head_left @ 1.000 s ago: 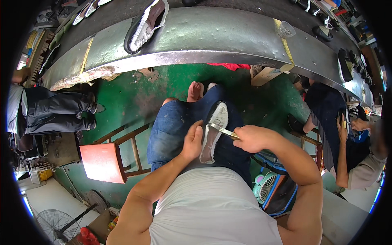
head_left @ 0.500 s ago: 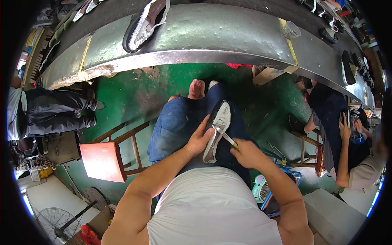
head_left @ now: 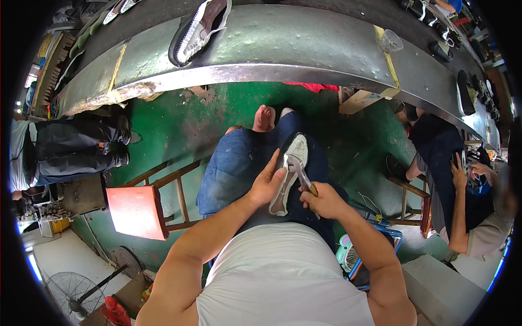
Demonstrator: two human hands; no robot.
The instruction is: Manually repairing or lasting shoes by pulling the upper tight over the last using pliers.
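A half-made shoe (head_left: pixel 283 193) with a dark, stitched edge and a pale toe lies across my thighs, sole side up. My left hand (head_left: pixel 266 181) grips its left side, thumb over the edge and the other fingers along the dark upper. My right hand (head_left: pixel 324 201) is closed round the yellowish-brown handle of what looks like a hammer (head_left: pixel 306 180). The grey metal head lies over the middle of the shoe; whether it touches the surface, I cannot tell.
Ahead runs a metal-edged workbench (head_left: pixel 261 38) bearing another shoe (head_left: pixel 197 33) and a clear cup (head_left: pixel 391 41). A red-topped stool (head_left: pixel 136 213) stands left. One person sits at right, hands (head_left: pixel 461 173) busy; another person's legs (head_left: pixel 81 144) show at left. A small green fan (head_left: pixel 346 251) is by my right elbow.
My right hand has turned the hammer, so its head now lies broad over the shoe and the handle points more toward me. My left hand keeps its hold; the shoe barely shifts.
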